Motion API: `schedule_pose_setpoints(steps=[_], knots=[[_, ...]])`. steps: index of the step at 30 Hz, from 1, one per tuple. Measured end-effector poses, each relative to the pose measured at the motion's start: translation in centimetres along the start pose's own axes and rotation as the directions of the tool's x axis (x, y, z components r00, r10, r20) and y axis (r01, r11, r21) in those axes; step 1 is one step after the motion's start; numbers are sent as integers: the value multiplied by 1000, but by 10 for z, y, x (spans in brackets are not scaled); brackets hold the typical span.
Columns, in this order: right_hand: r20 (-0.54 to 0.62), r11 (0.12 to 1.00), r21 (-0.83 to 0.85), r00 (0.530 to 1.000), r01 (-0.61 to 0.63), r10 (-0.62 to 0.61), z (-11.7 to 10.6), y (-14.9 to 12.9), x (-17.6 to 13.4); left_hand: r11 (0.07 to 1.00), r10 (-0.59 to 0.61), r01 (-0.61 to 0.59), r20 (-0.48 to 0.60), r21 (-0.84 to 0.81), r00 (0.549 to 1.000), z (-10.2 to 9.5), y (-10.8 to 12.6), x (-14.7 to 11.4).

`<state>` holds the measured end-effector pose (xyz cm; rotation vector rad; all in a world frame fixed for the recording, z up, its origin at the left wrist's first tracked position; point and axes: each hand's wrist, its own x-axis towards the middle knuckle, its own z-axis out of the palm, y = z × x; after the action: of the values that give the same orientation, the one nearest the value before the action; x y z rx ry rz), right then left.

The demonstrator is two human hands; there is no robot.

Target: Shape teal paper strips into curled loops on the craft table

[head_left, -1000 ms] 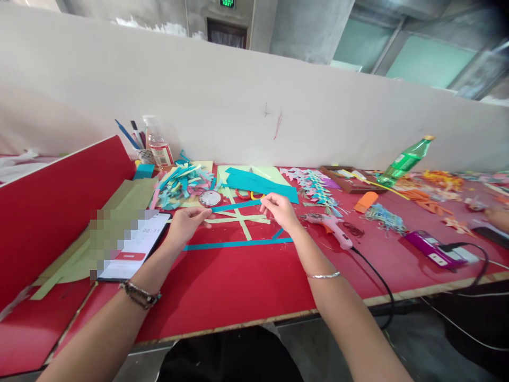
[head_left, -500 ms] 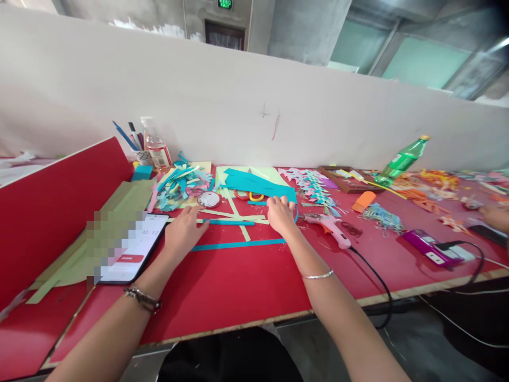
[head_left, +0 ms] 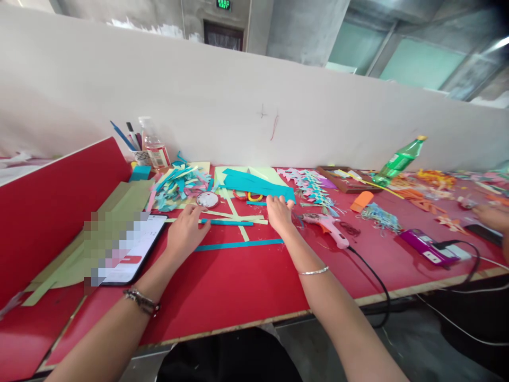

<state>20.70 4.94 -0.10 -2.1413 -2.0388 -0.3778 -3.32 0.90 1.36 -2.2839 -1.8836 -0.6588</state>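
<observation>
My left hand (head_left: pixel 183 231) lies palm down on the red table (head_left: pixel 238 286), its fingertips at the left end of a short teal paper strip (head_left: pixel 228 223) that lies flat over crossed pale yellow strips (head_left: pixel 238 215). My right hand (head_left: pixel 279 213) rests on the table at the right end of those strips, fingers curled down near a teal sheet (head_left: pixel 258 184). A longer teal strip (head_left: pixel 238 245) lies on the table just in front of both hands. Neither hand lifts anything.
A phone (head_left: pixel 127 246) lies left of my left hand on green paper. A pink glue gun (head_left: pixel 328 225) with a black cord lies right of my right hand. Cut paper scraps (head_left: pixel 178 183), a tape roll (head_left: pixel 207 199), bottles and another person's hand (head_left: pixel 491 216) are farther off.
One second ago both hands held the short teal strip stretched above the table. They lowered it onto the yellow strips, and now the hands rest on the table at its ends.
</observation>
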Motion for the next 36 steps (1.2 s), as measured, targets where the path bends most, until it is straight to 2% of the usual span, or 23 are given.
schedule_pose_setpoints(steps=[7,10,12,16,19,22,24,26,28,29,30,32,34,36], knots=[[-27,999,19,999,34,-33,-15,-3,-2,996,45,-49,-51,-70,998,1,-1,2],[-150,995,71,987,75,-63,-30,-5,-5,982,100,-112,-83,-150,992,4,-1,3],[-192,987,127,978,103,-77,-38,-8,-7,969,128,-142,-82,-202,988,5,0,4],[-136,899,388,978,201,-160,-52,-12,-11,939,172,-186,-73,-288,982,7,4,2],[-171,731,634,967,254,-188,-64,-14,-14,905,201,-206,-53,-371,978,7,6,1],[-170,483,844,970,234,-173,-78,-20,-19,824,180,-181,-54,-538,982,8,8,0],[-124,267,948,973,174,-194,-83,-29,-21,711,153,-127,-24,-692,988,7,10,0],[-67,15,997,972,72,-225,-83,-43,-22,559,162,-49,51,-828,985,6,12,0],[23,-239,968,973,-79,-229,-78,-61,-24,401,213,45,141,-915,967,4,16,-2],[80,-326,934,974,-147,-210,-76,-70,-26,327,246,97,184,-940,952,3,18,-3],[130,-378,904,971,-199,-199,-73,-79,-27,257,273,153,224,-954,936,3,21,-5],[151,-418,887,978,-198,-143,-70,-93,-30,151,305,278,312,-949,900,3,26,-7],[123,-391,908,988,-150,-92,-68,-99,-31,93,290,372,383,-924,877,4,29,-9],[53,-320,944,995,-77,-81,-67,-98,-30,76,250,436,440,-897,862,5,29,-9]])
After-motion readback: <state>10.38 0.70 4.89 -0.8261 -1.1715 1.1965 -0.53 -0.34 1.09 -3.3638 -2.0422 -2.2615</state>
